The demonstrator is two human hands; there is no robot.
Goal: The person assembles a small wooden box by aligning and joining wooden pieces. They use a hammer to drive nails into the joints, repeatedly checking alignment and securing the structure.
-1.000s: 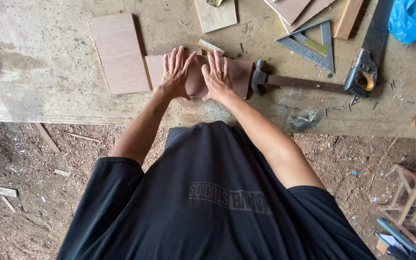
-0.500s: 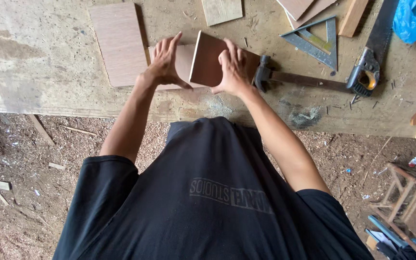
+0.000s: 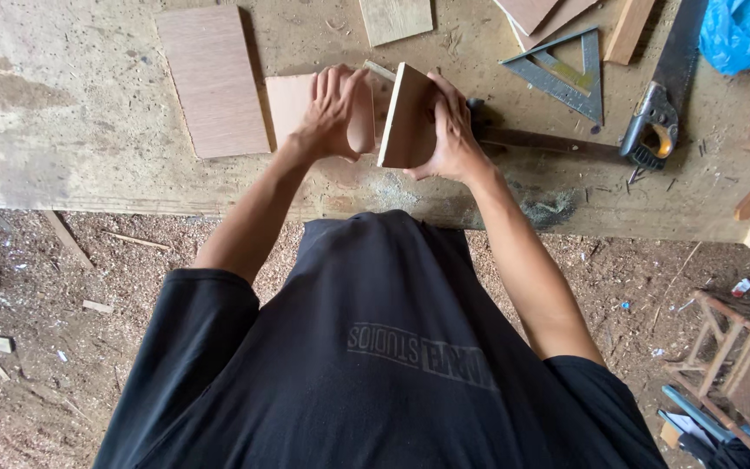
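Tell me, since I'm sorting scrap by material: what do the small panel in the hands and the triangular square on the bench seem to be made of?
Small panel, gripped by the right hand with the left hand beside it: looks like thin plywood, bare and matt, with brown grain and a pale edge.
Triangular square: probably metal, dull grey and worn, with a yellowish patch.

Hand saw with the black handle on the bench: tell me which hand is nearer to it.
Right. The right hand grips the raised wood panel, on the side toward the hand saw. The left hand is beyond the panel, farther from the saw.
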